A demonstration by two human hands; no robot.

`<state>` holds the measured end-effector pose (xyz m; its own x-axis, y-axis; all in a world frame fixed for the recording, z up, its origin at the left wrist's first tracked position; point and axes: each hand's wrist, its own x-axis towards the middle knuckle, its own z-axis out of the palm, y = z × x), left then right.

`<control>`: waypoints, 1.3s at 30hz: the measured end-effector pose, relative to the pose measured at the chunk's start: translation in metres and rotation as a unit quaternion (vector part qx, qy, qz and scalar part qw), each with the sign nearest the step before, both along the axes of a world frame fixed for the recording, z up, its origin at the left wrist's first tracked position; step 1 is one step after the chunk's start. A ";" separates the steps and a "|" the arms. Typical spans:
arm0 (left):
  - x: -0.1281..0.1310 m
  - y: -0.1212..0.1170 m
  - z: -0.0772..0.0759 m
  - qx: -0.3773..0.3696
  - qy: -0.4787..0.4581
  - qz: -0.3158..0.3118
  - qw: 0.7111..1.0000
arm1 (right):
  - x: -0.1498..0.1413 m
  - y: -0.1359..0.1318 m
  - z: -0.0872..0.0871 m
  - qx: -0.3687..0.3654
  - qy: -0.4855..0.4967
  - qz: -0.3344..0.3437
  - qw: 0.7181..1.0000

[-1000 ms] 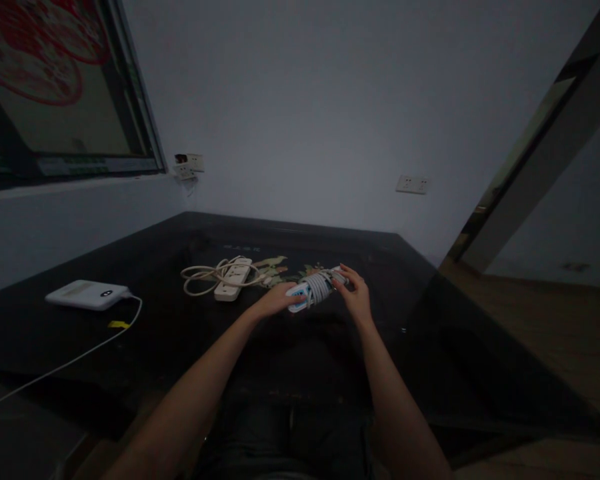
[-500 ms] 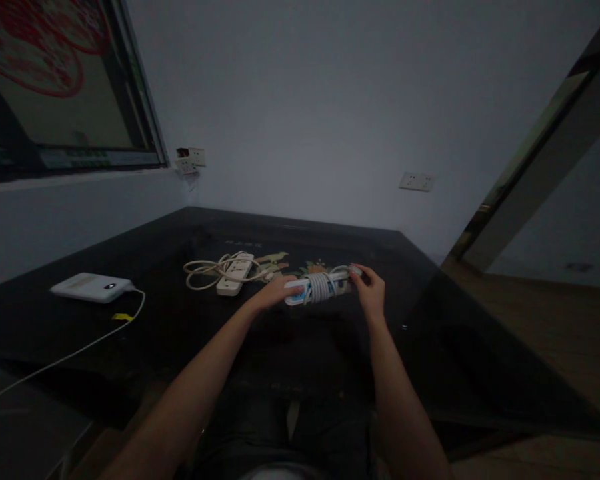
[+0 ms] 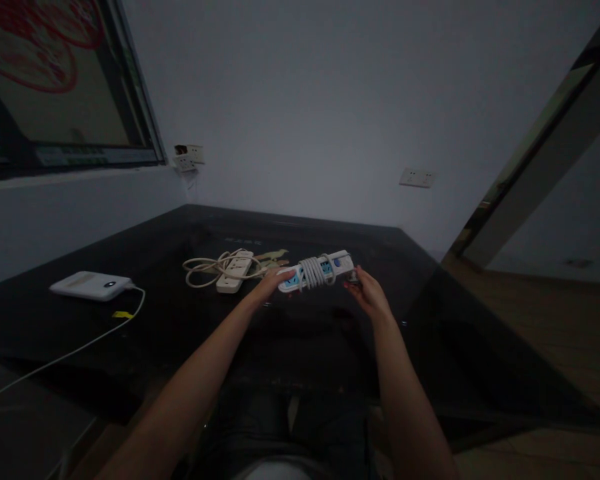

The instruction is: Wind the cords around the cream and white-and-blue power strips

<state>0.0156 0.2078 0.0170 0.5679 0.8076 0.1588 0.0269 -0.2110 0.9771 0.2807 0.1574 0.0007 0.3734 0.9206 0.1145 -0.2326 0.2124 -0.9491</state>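
A white power strip [image 3: 342, 261] with blue socket faces is held up over the dark table, tilted with its right end higher. Its grey-white cord [image 3: 312, 273] is wound round the middle in several turns. My left hand [image 3: 269, 288] grips the strip's left end, thumb on top. At the other end, my right hand [image 3: 370, 293] has its fingers closed on the loose end of the cord, just below the strip; the fingers partly hide that end. Left of my hands, a second power strip [image 3: 235, 272] lies on the table with its beige cord [image 3: 200, 273] loosely looped.
A white power bank [image 3: 91, 285] with a cable [image 3: 87, 347] running off the front edge lies at the left of the black glossy table [image 3: 300, 347]. Beside the cable is a yellow tag [image 3: 123, 314]. Wall sockets [image 3: 417, 177] sit behind the table.
The wound power strip has turned, its right end rising and its socket face now showing more. My right hand has shifted slightly down with the cord end, below the strip.
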 end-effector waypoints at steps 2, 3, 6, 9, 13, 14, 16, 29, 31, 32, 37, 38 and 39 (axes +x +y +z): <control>0.001 0.003 -0.001 0.003 -0.005 0.020 1.000 | -0.005 -0.001 0.001 0.007 0.001 0.017 1.000; 0.001 0.004 -0.002 0.005 -0.005 0.030 1.000 | -0.007 -0.002 0.001 0.010 0.001 0.022 1.000; 0.001 0.007 -0.003 0.014 0.005 0.065 0.998 | -0.009 -0.001 0.000 0.016 0.001 0.013 1.000; 0.000 0.012 -0.006 0.028 0.027 0.103 0.994 | -0.007 0.000 0.002 0.027 0.002 -0.020 0.999; -0.002 0.019 -0.011 0.055 0.068 0.138 0.987 | -0.003 -0.002 0.010 0.069 0.010 -0.072 0.995; -0.003 0.019 -0.011 0.058 0.078 0.135 0.986 | -0.002 -0.002 0.012 0.081 0.014 -0.085 0.993; -0.003 0.018 -0.011 0.058 0.097 0.113 0.987 | 0.000 -0.003 0.015 0.106 0.023 -0.112 0.988; -0.008 -0.014 0.010 -0.045 0.075 -0.149 0.985 | 0.025 0.003 0.004 0.092 -0.036 -0.172 0.980; -0.009 -0.014 0.012 -0.054 0.044 -0.133 0.989 | 0.023 0.004 0.001 0.057 -0.072 -0.134 0.987; -0.009 -0.014 0.013 -0.056 0.027 -0.119 0.991 | 0.021 0.004 -0.001 0.040 -0.090 -0.112 0.989; -0.004 -0.009 0.015 -0.052 -0.044 -0.031 0.997 | 0.011 0.001 -0.001 -0.030 -0.165 0.005 0.986; -0.003 -0.007 0.014 -0.049 -0.054 -0.012 0.997 | 0.010 0.000 0.000 -0.041 -0.174 0.032 0.983; -0.002 -0.004 0.012 -0.047 -0.061 0.008 0.997 | 0.008 -0.002 0.001 -0.049 -0.180 0.058 0.981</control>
<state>0.0133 0.2033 0.0292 0.5357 0.8312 0.1491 -0.0900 -0.1193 0.9888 0.2890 0.1555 0.0018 0.2164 0.9679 0.1279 0.1034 0.1075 -0.9888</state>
